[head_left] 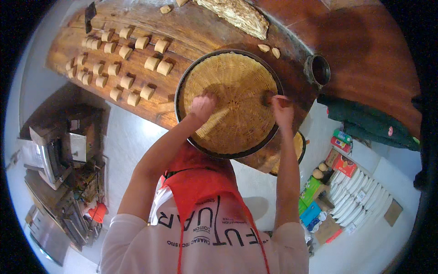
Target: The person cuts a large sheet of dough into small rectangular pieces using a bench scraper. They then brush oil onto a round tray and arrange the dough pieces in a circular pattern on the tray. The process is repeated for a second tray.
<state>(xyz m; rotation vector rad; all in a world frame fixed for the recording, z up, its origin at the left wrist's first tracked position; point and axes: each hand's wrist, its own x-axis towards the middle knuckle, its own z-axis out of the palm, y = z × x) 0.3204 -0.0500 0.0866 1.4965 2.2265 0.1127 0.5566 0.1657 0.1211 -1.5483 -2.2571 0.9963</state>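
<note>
A round woven tray (237, 77) with a dark rim lies on the wooden table (191, 27) in front of me. My left hand (203, 105) rests on the weave left of its middle, fingers curled into a fist with nothing visible in it. My right hand (282, 111) is at the tray's right side, closed on a small dark object (268, 97) that touches the weave; I cannot tell what it is. Both forearms reach up from my red apron.
Rows of small tan dough pieces (119, 66) cover the table's left part. A large pale slab (237, 16) lies at the far edge, a dark cup (319, 71) to the right, and folded green cloth (365, 121) beyond it. Packages (342, 192) sit at lower right, metal equipment (59, 155) at left.
</note>
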